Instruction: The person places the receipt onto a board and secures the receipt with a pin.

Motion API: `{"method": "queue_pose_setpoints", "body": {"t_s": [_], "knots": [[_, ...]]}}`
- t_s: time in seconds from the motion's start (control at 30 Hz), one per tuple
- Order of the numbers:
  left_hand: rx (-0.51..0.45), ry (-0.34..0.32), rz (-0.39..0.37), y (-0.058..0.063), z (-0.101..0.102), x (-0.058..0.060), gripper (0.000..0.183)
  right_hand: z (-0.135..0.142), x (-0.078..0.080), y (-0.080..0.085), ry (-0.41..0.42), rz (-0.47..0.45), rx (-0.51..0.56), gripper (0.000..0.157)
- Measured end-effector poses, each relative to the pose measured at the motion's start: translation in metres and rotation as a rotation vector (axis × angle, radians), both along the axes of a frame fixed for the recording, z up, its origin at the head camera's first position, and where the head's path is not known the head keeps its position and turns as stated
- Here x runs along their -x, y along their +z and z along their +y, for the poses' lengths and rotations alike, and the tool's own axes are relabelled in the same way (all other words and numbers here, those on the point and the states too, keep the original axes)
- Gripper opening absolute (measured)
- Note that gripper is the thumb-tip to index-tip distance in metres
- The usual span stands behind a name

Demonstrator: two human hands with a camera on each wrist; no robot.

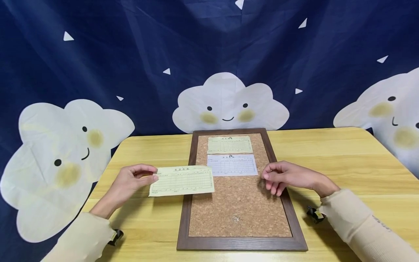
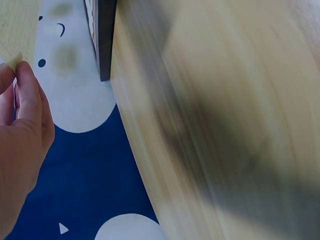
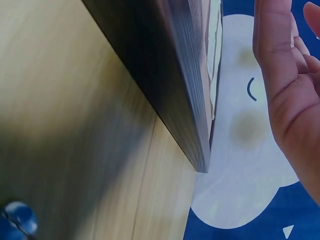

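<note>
My left hand pinches the left edge of a pale yellow printed form between thumb and fingers. The sheet is held above the table, its right part over the left side of a framed corkboard. On the board's upper part lie another yellow form and, just below it, a white form, each with a small pin-like thing at its top. Over the board's right edge is my right hand, thumb and forefinger brought close together. Whether anything tiny sits between those fingertips cannot be made out.
A small cluster of shiny clear bits sits on the lower cork. The brown wooden frame borders the board. Under it is a light wood table; behind hangs a dark blue cloth printed with clouds.
</note>
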State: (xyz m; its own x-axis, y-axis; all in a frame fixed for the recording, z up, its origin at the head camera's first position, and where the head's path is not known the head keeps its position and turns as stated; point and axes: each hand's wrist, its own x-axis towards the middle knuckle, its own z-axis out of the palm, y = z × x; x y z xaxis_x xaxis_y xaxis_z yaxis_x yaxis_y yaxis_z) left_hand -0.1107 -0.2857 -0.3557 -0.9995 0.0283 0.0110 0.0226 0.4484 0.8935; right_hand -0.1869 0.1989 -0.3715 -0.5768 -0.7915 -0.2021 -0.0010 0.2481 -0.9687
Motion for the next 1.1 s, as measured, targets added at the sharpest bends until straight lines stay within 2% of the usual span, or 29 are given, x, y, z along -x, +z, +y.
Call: {"method": "queue_pose_setpoints", "body": {"t_s": [0.33, 0.77, 1.1], "knots": [[-0.021, 0.011, -0.007, 0.002, 0.01, 0.002, 0.033, -0.007, -0.003, 0.002, 0.01, -0.002, 0.002, 0.03], [-0.019, -0.01, -0.012, 0.001, 0.023, 0.005, 0.032, -0.017, -0.005, 0.001, 0.009, 0.003, 0.021, 0.034], [-0.01, -0.02, 0.009, 0.0, 0.031, 0.008, 0.029, -0.026, -0.005, -0.003, -0.001, 0.049, 0.009, 0.033]]}}
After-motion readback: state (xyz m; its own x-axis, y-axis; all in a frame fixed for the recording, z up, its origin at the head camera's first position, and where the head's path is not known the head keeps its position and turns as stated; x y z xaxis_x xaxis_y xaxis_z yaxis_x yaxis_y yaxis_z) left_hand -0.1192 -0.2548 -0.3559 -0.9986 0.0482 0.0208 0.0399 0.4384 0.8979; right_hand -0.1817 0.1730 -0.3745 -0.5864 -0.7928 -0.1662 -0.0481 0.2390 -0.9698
